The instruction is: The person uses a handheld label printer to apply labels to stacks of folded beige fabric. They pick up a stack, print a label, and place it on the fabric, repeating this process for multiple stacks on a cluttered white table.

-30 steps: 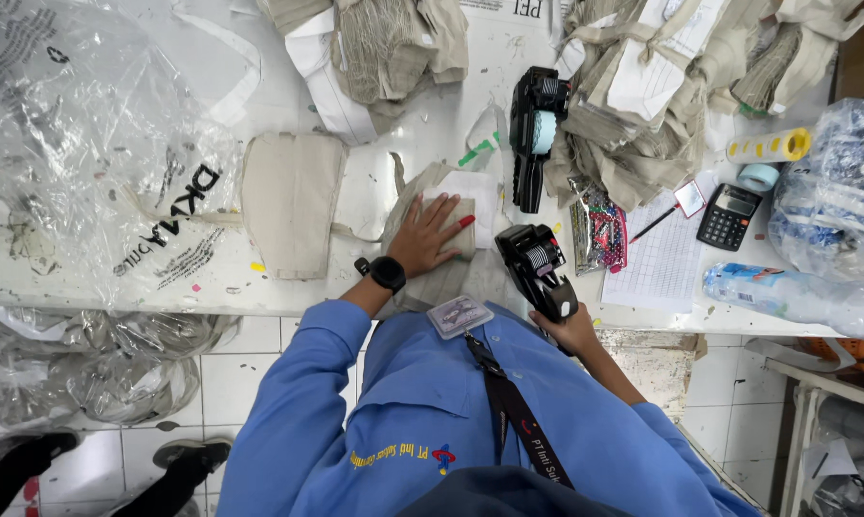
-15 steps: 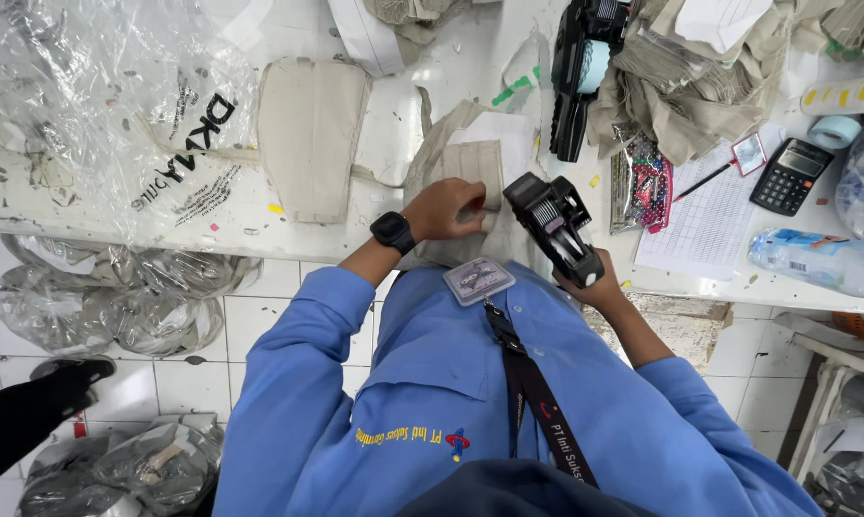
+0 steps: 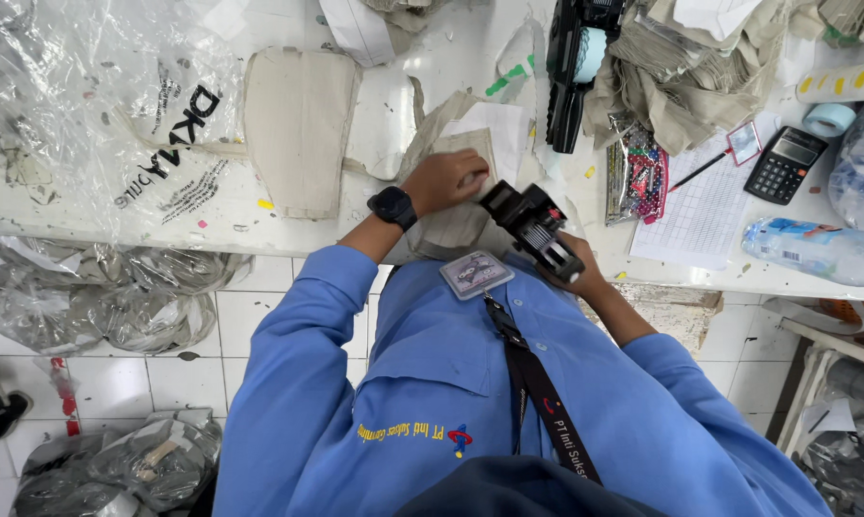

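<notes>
Beige fabric pieces [image 3: 456, 196] lie stacked at the near edge of our white surface [image 3: 87, 206], pinned flat under our left hand [image 3: 446, 180]. Our right hand [image 3: 571, 273] is clenched around a black label gun [image 3: 532, 230] poised just beside the stack; we judge tagging is in hand, and pressing its nose squarely onto the top piece comes next.

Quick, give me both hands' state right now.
Left hand: pressed flat on the beige fabric piece, gripping nothing.
Right hand: closed around the black label gun.

The left hand [image 3: 448, 179], a black watch on its wrist, presses flat on a beige fabric piece [image 3: 456, 222] at the near edge of the white tabletop [image 3: 58, 206]. The right hand [image 3: 577, 278] grips a black labelling gun [image 3: 532, 227] just beside it. A calculator [image 3: 783, 163] lies well apart, farther right.
</notes>
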